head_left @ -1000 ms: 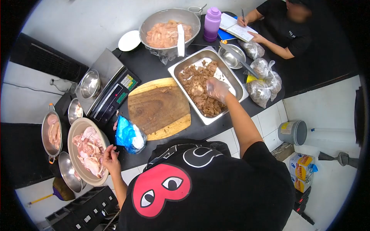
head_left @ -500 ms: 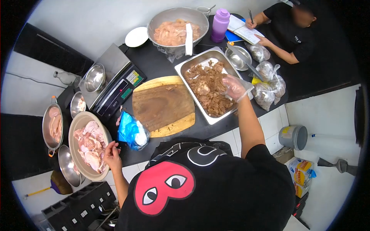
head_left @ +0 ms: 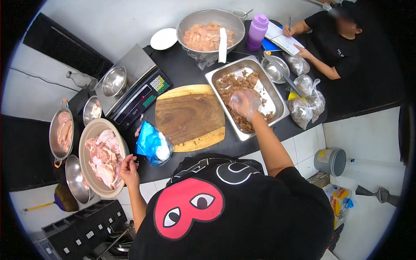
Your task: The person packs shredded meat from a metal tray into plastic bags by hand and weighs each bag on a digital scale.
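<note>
One gloved right hand (head_left: 245,105) of mine is down in brown chopped meat (head_left: 239,82) inside the steel tray (head_left: 271,102); whether it grips any, I cannot tell. I should work lightly, letting my relaxed, apparently unloaded left hand (head_left: 129,170), beside the raw-meat tub (head_left: 92,131), touch none of it.

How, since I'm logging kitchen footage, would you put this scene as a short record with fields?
right hand: clear-gloved, on brown meat in the metal tray
left hand: beside the tub of raw meat; contact unclear
middle: wooden board between tray and scale
beside board: blue bag
other person: holds a pen over an open notebook
</note>
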Tool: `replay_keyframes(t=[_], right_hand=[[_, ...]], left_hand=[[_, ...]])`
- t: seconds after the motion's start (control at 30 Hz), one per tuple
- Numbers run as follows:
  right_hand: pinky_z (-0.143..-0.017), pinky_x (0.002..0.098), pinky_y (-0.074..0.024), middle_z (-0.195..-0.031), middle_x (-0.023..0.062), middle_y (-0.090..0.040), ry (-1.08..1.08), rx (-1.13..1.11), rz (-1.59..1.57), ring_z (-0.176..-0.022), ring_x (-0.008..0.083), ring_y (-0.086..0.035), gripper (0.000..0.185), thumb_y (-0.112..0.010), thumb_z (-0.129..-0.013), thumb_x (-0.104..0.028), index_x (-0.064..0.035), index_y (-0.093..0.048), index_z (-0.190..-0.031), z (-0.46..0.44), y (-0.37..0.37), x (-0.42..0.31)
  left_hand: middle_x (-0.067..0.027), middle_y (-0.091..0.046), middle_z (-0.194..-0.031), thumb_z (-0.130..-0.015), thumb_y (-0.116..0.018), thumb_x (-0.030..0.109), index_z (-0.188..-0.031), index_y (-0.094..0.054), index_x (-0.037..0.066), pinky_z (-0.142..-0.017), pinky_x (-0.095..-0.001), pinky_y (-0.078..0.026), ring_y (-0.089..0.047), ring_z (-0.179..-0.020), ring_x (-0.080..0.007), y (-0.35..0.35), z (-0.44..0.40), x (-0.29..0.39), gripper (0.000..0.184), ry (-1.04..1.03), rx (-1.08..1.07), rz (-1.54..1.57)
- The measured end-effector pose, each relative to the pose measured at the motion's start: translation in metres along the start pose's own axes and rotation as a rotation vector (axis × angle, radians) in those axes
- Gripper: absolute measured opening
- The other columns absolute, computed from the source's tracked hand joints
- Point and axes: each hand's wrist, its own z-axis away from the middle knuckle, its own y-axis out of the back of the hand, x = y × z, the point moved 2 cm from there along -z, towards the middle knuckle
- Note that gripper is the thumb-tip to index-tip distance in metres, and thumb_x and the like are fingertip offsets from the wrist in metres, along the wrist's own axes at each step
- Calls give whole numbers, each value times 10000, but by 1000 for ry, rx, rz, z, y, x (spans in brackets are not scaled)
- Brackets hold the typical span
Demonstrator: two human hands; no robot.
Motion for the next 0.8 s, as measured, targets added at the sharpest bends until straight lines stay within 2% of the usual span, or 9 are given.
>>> replay_keyframes(t=[0.1,0.2,0.3,0.4,0.5,0.6,0.7,0.73,0.8], right_hand=[[-698,430,-477,-900,120,-599,-56,-156,38,-820,323,-588,377,-725,-609,-362,-179,-619,-922,-1,20,-28],[-716,429,-482,-904,119,-603,-42,-149,57,-841,323,-593,375,-726,-605,-337,-196,-620,-935,0,17,-35],[-764,423,-480,-886,124,-625,-56,-183,69,-863,291,-607,265,-669,-646,-306,-153,-618,-856,-2,13,-36],[-743,416,-490,-846,131,-624,-47,-203,59,-825,308,-615,273,-682,-646,-321,-155,-617,-854,-4,14,-37],[-731,387,-499,-934,91,-627,-321,-369,-273,-814,301,-612,386,-712,-677,-305,-201,-611,-1035,-8,6,-11],[-789,395,-483,-1000,54,-626,-486,-308,-1223,-893,273,-602,386,-692,-730,-272,-170,-590,-1089,-5,-17,37],[-834,477,-444,-1043,20,-602,-1032,-33,-1936,-976,263,-551,231,-598,-808,-188,-173,-600,-1039,6,-9,51],[-895,533,-391,-1121,63,-559,-973,24,-2136,-1077,291,-482,291,-595,-808,-212,-157,-574,-1093,5,0,46],[-911,532,-380,-1115,90,-555,-933,53,-2273,-1080,303,-475,282,-591,-810,-227,-147,-577,-1080,-2,21,33]], left_hand=[[-62,-634,-897,-890,-497,26,-1056,-589,-1,-596,-171,-442,-550,-667,-59,-4,0,-3,191,3,-7,3],[-62,-634,-897,-891,-498,28,-1052,-590,-3,-594,-171,-441,-546,-665,-57,-10,-3,-3,188,-3,-19,16],[-60,-634,-894,-893,-502,36,-1049,-590,-4,-595,-173,-440,-542,-664,-56,-17,-8,-4,184,-17,-46,24],[-57,-633,-886,-896,-504,45,-1043,-590,-5,-596,-178,-441,-541,-665,-57,-26,-12,1,178,-28,-79,12],[-53,-633,-879,-897,-506,50,-1037,-589,-5,-596,-185,-444,-540,-664,-59,-37,-14,8,172,-37,-120,9],[-53,-634,-877,-894,-509,50,-1030,-592,-5,-598,-190,-448,-543,-669,-62,-44,-17,14,168,-55,-158,-13],[-61,-639,-884,-885,-517,41,-1014,-602,-9,-616,-201,-461,-564,-699,-77,-59,-23,14,163,-36,-235,-25],[-63,-641,-887,-880,-519,35,-1009,-606,-9,-627,-206,-467,-574,-715,-86,-70,-26,18,162,-27,-282,-41],[-63,-646,-894,-867,-527,24,-1004,-615,-7,-658,-223,-480,-594,-758,-105,-100,-30,31,166,-50,-401,-87]])
